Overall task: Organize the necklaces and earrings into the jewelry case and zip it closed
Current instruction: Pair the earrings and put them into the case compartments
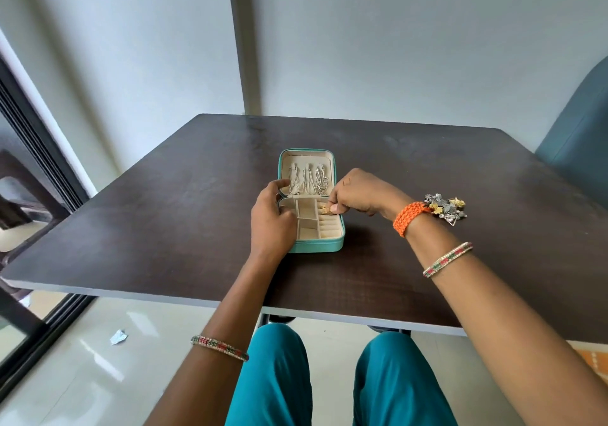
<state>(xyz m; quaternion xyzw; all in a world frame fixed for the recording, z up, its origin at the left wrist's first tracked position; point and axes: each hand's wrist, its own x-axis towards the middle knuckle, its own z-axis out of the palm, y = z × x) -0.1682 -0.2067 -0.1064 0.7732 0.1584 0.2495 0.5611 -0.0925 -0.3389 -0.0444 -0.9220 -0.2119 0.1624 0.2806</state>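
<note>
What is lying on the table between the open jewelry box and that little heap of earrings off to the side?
Head view: only the right hand and its wrist reach across that stretch between jewelry case and earring pile; otherwise the dark table is bare there.

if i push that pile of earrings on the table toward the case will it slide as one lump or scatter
Probably scatter: the earring pile looks like loose, separate small metal pieces, some gold, some silver, only resting on each other. A few may snag together, since their shapes look spiky and overlapping. They should slide easily, as the dark table looks smooth; lifting them in pinches seems safer.

Teal trousers [273, 379], beaded bangles [447, 259], an orange braided wristband [408, 216].
</note>
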